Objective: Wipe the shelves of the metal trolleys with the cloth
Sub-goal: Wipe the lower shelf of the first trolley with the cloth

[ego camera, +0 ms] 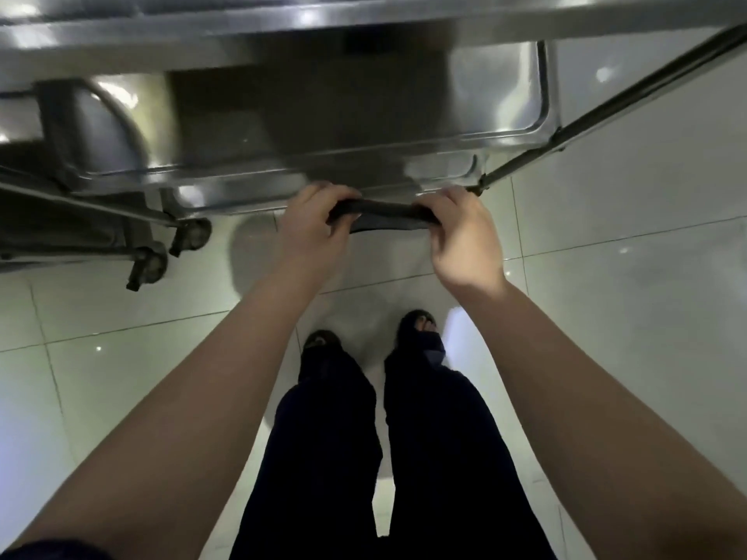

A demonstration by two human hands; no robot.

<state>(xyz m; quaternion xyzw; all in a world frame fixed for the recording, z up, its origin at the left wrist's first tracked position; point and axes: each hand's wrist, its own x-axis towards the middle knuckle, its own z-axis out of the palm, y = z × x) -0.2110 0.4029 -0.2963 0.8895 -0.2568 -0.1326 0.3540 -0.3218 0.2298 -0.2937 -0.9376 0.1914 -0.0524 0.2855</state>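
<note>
A dark cloth (384,214) is stretched between my two hands, just in front of the near edge of the metal trolley. My left hand (313,230) grips its left end and my right hand (461,236) grips its right end. The trolley's lower shelf (323,127) is shiny steel with a raised rim and lies right beyond the cloth. An upper shelf (283,30) runs across the top of the view. Part of the cloth hangs below my fingers.
A second trolley's frame and two castor wheels (190,236) stand at the left on the pale tiled floor (606,317). A dark trolley leg (606,103) slants up to the right. My legs and sandalled feet (416,333) are below my hands.
</note>
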